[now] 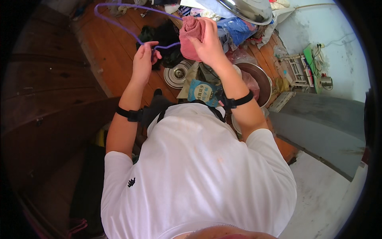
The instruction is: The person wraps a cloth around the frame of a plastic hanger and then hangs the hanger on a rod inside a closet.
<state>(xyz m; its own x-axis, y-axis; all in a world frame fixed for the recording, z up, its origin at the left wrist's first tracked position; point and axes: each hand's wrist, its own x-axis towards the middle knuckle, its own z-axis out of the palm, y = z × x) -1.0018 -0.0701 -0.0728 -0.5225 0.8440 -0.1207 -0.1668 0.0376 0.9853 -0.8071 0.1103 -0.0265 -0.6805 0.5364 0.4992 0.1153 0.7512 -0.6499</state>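
Note:
A purple wire hanger [119,30], bent into a long loop, stretches between my two hands above the floor. My left hand [144,59] is closed on its lower wire, with one finger sticking out to the right. My right hand [209,42] grips a bunched, rolled pinkish-red towel [190,36] from its right side. Both wires of the loop run up to the towel's left edge. Whether they pass into the towel or behind it, I cannot tell.
Beneath my hands are a dark furry-looking heap [166,38], a round metal lid [178,74] and a blue packet [204,91]. A blue plastic bag [238,30] and a shiny pot lid [254,10] lie at the back. Rightward stand a bucket [266,81] and grey cabinet [318,127]; dark wooden furniture [47,79] is left.

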